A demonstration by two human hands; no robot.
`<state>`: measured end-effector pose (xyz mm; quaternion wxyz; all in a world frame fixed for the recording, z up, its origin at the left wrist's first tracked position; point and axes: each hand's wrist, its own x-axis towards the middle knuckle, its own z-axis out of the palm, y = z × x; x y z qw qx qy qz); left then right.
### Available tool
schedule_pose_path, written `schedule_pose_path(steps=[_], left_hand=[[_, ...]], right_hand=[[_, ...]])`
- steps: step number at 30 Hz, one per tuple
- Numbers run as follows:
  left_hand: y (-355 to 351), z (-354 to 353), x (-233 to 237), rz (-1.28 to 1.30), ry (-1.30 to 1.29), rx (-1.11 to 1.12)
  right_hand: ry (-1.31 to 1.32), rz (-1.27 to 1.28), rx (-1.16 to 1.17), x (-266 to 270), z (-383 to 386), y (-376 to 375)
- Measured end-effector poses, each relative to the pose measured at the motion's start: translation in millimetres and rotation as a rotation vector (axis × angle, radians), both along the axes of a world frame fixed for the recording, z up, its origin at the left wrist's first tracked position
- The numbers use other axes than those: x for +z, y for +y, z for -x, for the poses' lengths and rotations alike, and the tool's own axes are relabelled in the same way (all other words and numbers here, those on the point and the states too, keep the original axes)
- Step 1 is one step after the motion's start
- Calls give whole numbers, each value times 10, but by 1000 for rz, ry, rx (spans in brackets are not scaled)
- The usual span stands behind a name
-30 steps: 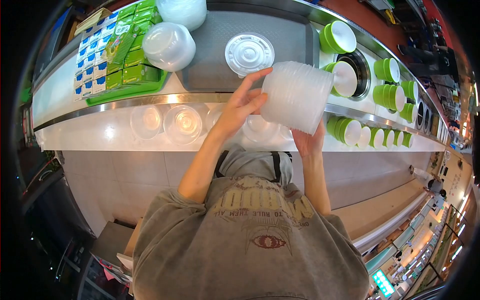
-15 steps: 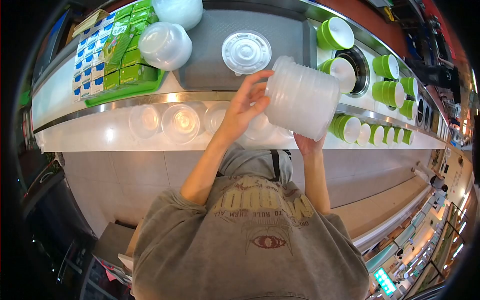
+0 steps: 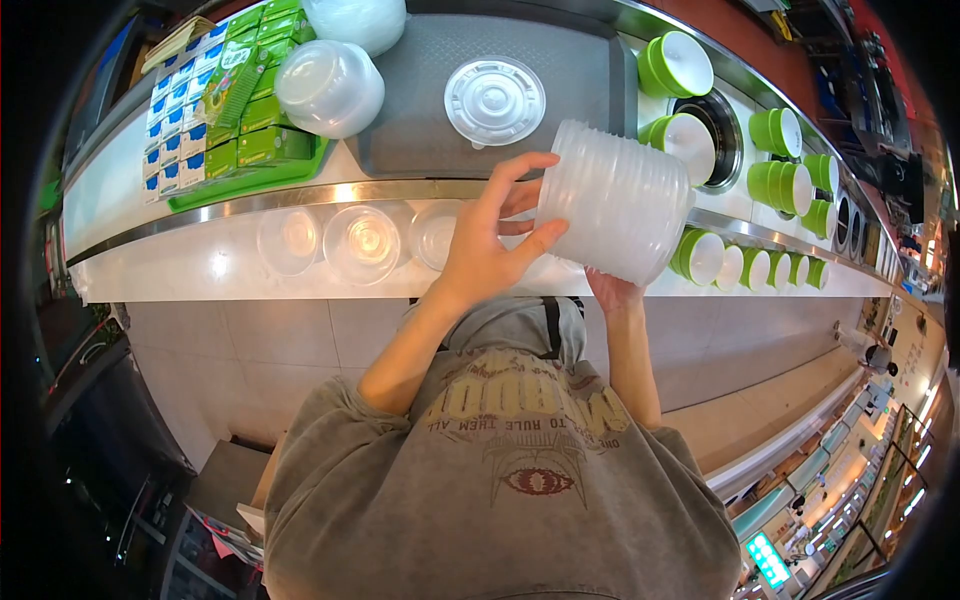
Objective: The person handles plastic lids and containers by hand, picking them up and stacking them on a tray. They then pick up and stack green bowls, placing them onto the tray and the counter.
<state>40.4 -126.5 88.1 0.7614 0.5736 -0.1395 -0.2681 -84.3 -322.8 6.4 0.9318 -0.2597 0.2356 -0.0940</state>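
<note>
A stack of clear containers (image 3: 622, 205) is held tilted over the counter (image 3: 170, 275). Left hand (image 3: 487, 245): thumb and fingers grasp one end. Right hand (image 3: 617, 292): beneath; fingers hidden, grip cannot be told. Step judged in hand: steadying the stack; moving it calls for two-handed support. Lid (image 3: 495, 101) lies on tray (image 3: 412, 115) beyond.

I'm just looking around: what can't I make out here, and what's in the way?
All in the head view:
- Right hand: most fingers are hidden by the stack of clear containers.
- Stack: its count is unclear; the rims blur together.
- Dark ring: its left side is covered by green-and-white cups.
- Upper clear rounded item: cut off by the top edge.
- Lit sign: too small to read.
</note>
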Motion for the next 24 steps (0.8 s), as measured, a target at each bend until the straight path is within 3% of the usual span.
schedule_pose_path(steps=[13,16,24], left_hand=[[70,20,-127,67,-33,64],[77,40,-125,40,-28,53],[50,70,-188,61,-78,41]], right_hand=[[90,111,30,199,-7,71],[146,294,87,246,-10,102],[174,187,52,345,-69,208]])
